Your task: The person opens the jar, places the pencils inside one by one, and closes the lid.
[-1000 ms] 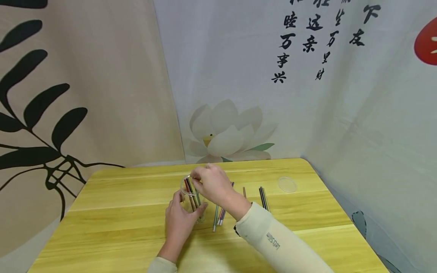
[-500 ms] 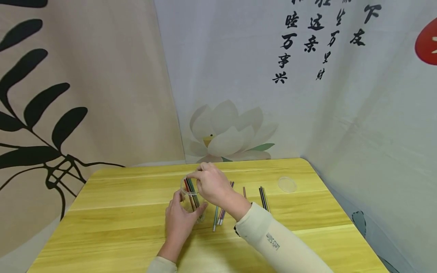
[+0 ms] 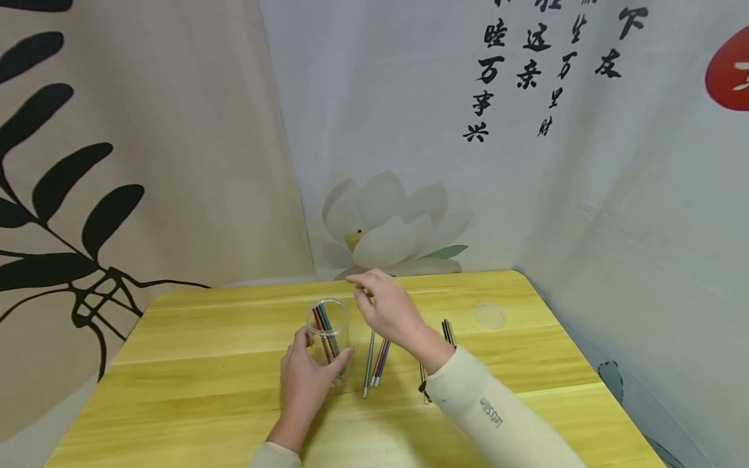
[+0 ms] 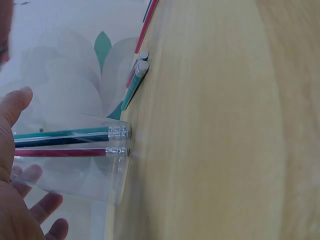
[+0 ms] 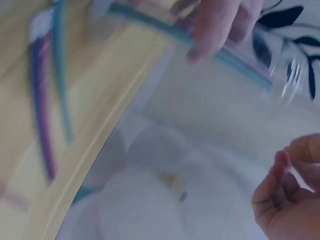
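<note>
My left hand (image 3: pixel 307 377) grips the lower part of a clear plastic jar (image 3: pixel 328 333), which stands upright on the table. Several pencils lean inside it; in the left wrist view a teal pencil (image 4: pixel 65 134) and a red pencil (image 4: pixel 65 153) show through the wall, their metal-banded ends at the bottom. To the right of the jar's mouth, my right hand (image 3: pixel 389 309) hovers in the air with loosely bent fingers and nothing between them. Below that hand a teal pencil (image 3: pixel 370 364) lies on the table beside a purple-and-red pair of pencils (image 3: pixel 380 364).
Farther right lie several dark pencils (image 3: pixel 448 331), partly covered by the right sleeve (image 3: pixel 486 396). A round clear lid (image 3: pixel 489 316) rests flat near the back right of the wooden table (image 3: pixel 205 390). A printed cloth backdrop (image 3: pixel 222 162) hangs behind the table.
My right hand has come away from the jar's mouth and moved right, leaving the rim and pencils in sight. The left hand has stayed on the jar.
</note>
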Available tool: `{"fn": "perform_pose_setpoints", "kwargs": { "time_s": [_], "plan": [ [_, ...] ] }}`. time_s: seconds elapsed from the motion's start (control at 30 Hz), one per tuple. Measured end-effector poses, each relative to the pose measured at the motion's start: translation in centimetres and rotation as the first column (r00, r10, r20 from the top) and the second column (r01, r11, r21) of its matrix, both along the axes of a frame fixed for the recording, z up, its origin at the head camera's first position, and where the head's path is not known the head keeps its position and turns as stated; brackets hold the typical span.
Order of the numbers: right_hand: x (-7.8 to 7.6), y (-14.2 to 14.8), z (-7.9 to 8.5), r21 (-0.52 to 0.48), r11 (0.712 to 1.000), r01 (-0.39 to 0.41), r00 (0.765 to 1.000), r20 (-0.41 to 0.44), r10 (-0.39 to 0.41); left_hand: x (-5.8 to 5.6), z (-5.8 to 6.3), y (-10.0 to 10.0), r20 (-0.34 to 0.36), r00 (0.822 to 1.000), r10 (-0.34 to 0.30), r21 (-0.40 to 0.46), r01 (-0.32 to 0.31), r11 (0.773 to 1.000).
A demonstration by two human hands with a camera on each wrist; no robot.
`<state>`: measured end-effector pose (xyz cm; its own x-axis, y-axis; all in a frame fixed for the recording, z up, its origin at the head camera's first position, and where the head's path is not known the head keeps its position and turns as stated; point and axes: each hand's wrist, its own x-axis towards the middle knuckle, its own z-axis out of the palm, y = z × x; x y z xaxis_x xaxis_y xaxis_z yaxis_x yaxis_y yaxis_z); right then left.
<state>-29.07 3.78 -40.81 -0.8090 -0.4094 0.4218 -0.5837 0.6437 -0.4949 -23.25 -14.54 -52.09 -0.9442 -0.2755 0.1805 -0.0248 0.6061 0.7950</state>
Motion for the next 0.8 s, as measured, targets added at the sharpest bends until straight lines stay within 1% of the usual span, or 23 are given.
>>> {"fn": "perform_pose_setpoints", "kwargs": {
  "time_s": [0.07, 0.13, 0.23, 0.3, 0.4, 0.47, 0.67, 0.8],
  "plan": [
    [-0.8, 2.3, -0.5, -0.031, 0.998, 0.060, 0.996, 0.066, -0.058, 0.0, 0.0, 0.0, 0.000, 1.000, 0.007, -0.007, -0.007, 1.000],
    [-1.7, 5.1, -1.3, -0.006, 0.991, 0.135, 0.979, 0.157, -0.132, 0.0, -0.1, 0.1, -0.002, 1.000, 0.009, -0.010, -0.009, 1.000],
    [-3.1, 9.2, -3.2, 0.111, 0.971, 0.214, 0.932, 0.275, -0.237, 0.0, -0.1, 0.1, -0.002, 1.000, 0.008, -0.006, -0.008, 1.000],
    [-3.9, 11.6, -4.6, 0.191, 0.955, 0.229, 0.895, 0.344, -0.283, 0.0, -0.2, 0.1, 0.000, 1.000, 0.011, -0.004, -0.011, 1.000],
    [-4.6, 14.0, -6.3, 0.256, 0.937, 0.236, 0.854, 0.406, -0.326, 0.0, -0.2, 0.0, 0.002, 1.000, 0.013, -0.001, -0.013, 1.000],
    [-4.7, 14.9, -7.0, 0.266, 0.930, 0.254, 0.833, 0.428, -0.350, 0.0, -0.2, -0.1, 0.004, 1.000, 0.016, 0.000, -0.016, 1.000],
    [-4.8, 16.6, -8.9, 0.311, 0.901, 0.303, 0.803, 0.426, -0.417, -0.2, -0.3, 0.0, 0.002, 1.000, 0.018, -0.005, -0.018, 1.000],
    [-4.9, 17.1, -9.9, 0.315, 0.891, 0.327, 0.784, 0.436, -0.442, -0.1, -0.3, 0.0, 0.011, 1.000, 0.015, -0.006, -0.015, 1.000]
  ]
}}
